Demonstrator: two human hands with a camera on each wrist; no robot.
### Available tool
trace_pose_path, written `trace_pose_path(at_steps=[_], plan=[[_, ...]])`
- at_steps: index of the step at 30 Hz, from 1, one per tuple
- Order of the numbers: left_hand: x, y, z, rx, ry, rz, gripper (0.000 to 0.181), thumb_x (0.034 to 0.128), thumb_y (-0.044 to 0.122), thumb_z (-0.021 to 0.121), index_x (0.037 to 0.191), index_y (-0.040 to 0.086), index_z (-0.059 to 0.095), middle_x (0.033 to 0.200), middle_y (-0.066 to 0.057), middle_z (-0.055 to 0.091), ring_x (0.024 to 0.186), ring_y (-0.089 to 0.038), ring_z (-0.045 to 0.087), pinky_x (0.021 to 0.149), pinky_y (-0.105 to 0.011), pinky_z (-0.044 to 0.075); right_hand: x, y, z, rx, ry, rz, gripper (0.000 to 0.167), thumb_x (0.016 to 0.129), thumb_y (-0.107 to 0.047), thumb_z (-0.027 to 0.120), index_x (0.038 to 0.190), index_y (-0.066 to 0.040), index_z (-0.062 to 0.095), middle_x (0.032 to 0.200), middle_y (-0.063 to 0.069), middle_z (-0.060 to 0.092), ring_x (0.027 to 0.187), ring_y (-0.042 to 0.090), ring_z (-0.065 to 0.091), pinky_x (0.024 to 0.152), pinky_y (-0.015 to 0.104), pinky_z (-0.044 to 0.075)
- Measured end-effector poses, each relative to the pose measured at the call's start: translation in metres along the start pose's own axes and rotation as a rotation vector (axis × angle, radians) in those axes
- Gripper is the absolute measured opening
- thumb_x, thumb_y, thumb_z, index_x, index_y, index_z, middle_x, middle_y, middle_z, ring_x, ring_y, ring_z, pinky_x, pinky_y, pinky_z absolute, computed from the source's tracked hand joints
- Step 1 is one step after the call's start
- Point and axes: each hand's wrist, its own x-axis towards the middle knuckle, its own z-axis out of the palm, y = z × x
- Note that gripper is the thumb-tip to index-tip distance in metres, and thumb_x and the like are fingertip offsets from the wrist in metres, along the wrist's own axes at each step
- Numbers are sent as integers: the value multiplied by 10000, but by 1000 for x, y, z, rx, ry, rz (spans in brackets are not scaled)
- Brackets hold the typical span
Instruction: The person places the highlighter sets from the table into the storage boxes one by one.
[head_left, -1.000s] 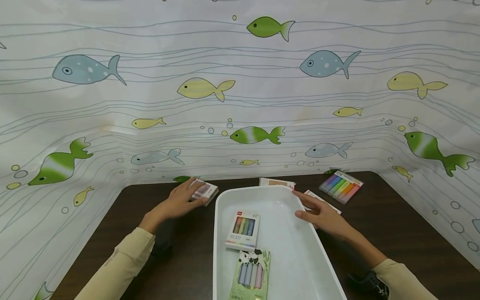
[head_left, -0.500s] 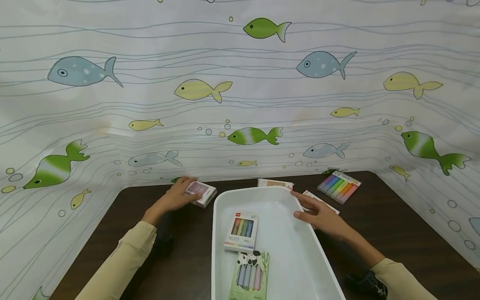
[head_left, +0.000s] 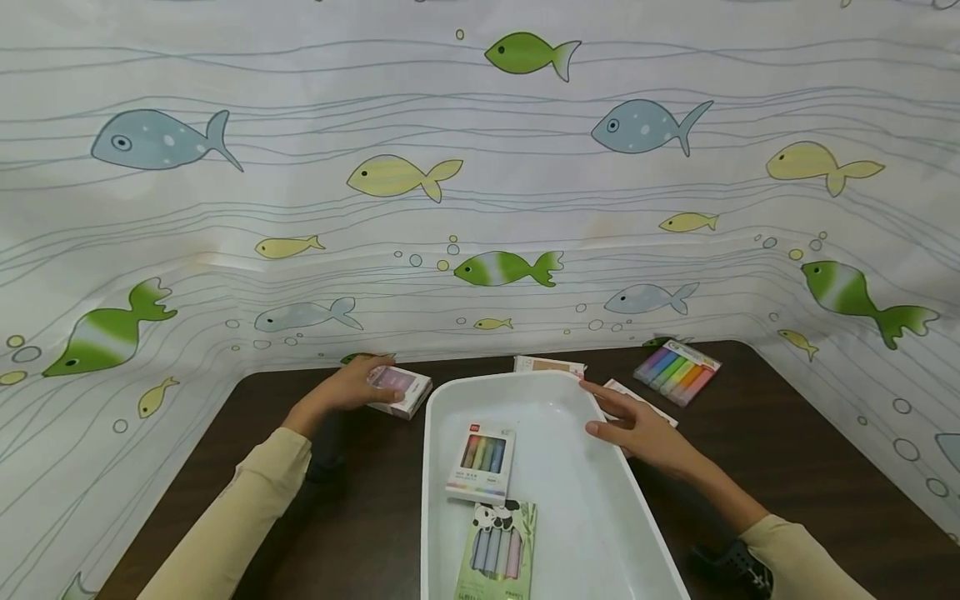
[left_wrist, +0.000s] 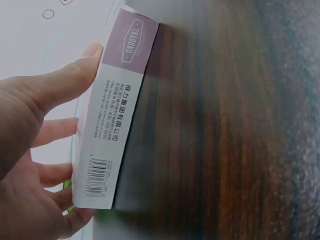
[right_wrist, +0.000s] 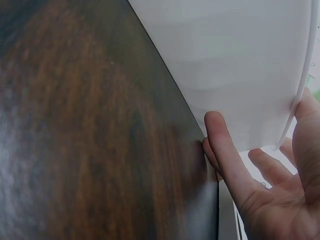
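Note:
My left hand (head_left: 341, 387) lies on a small white-and-purple carton (head_left: 402, 392) at the back left of the table, thumb on its top and fingers round the far side. In the left wrist view the carton (left_wrist: 111, 115) shows a barcode and printed text; fingertips disappear behind its edge. My right hand (head_left: 645, 429) holds the right rim of a white plastic tray (head_left: 585, 492), thumb inside and fingers outside. The right wrist view has the tray's outer wall (right_wrist: 235, 65) beside the fingers. Inside the tray lie a white box of coloured sticks (head_left: 482, 462) and a green panda pack (head_left: 495, 554).
Behind the tray lies a flat pack (head_left: 551, 365). Another white pack (head_left: 648, 404) sits partly under the right hand. A rainbow marker set (head_left: 678, 372) rests at the back right of the dark table (head_left: 352, 517). A fish-printed sheet (head_left: 480, 208) rises behind.
The carton has shifted slightly toward me, and more of its top shows as the left thumb and fingers have slid leftward over it. The right hand stays on the tray's rim.

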Motion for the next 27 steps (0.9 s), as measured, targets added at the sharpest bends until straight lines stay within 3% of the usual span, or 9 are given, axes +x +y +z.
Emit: trace_pose_path(at_steps=[4, 8, 13, 19, 27], plan=[[1, 1, -3, 14, 3, 14, 755, 857, 351, 833, 1417, -59, 538, 1344, -298, 548, 1089, -389, 545, 942, -580, 452, 1, -1, 0, 0, 2, 4, 666, 1020, -225, 665, 1601, -317, 355, 1639, 157, 243, 1305, 472, 494, 820, 496, 578], [-1, 6, -3, 43, 59, 18, 771, 822, 346, 867, 1402, -55, 556, 1399, -323, 487, 1217, -463, 482, 1008, -636, 398, 2, -1, 1, -9, 6, 4, 669, 1017, -227, 670, 1601, -318, 356, 1641, 143, 244, 1328, 477, 464, 816, 493, 579], [-4, 13, -4, 61, 124, 14, 799, 786, 356, 899, 1398, -36, 567, 1413, -334, 441, 1210, -470, 476, 987, -626, 414, 2, -1, 1, -39, 21, 11, 663, 1014, -248, 673, 1595, -331, 364, 1643, 141, 239, 1367, 483, 409, 822, 499, 578], [-6, 17, -5, 68, 143, -5, 789, 773, 359, 913, 1382, -20, 584, 1407, -344, 427, 1185, -464, 482, 954, -617, 432, 2, 0, 1, -20, 15, 12, 663, 1016, -237, 671, 1596, -327, 363, 1643, 141, 236, 1355, 480, 428, 825, 504, 576], [-6, 11, -9, 64, 160, -1, 729, 788, 352, 908, 1359, 4, 617, 1401, -347, 428, 1225, -483, 465, 987, -647, 404, 2, -2, 0, -44, 25, 2, 661, 1015, -246, 672, 1596, -322, 367, 1645, 128, 241, 1394, 478, 370, 825, 504, 575]])
